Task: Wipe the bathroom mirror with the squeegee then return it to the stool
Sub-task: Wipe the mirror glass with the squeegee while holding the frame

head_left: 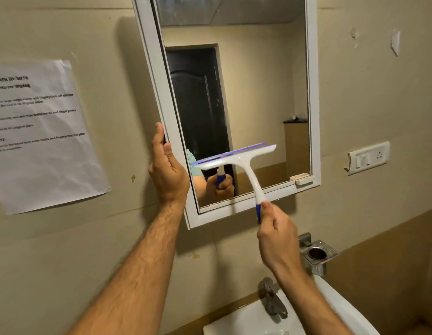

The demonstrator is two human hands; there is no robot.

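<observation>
A white-framed mirror (263, 88) hangs on the beige wall. My right hand (276, 235) grips the blue handle end of a white squeegee (241, 165). Its blue-edged blade lies across the lower left of the glass, tilted up to the right. My left hand (165, 165) holds the mirror's left frame edge, thumb up along the frame and fingers curled behind it. The glass reflects a dark door and my hand with the squeegee. The stool is out of view.
A white sink (331, 310) with a metal tap (273, 298) sits below the mirror. A metal cup holder (316, 255) is fixed to the wall at lower right, a switch plate (368, 157) further right. A printed paper sheet (38, 134) is stuck on the left wall.
</observation>
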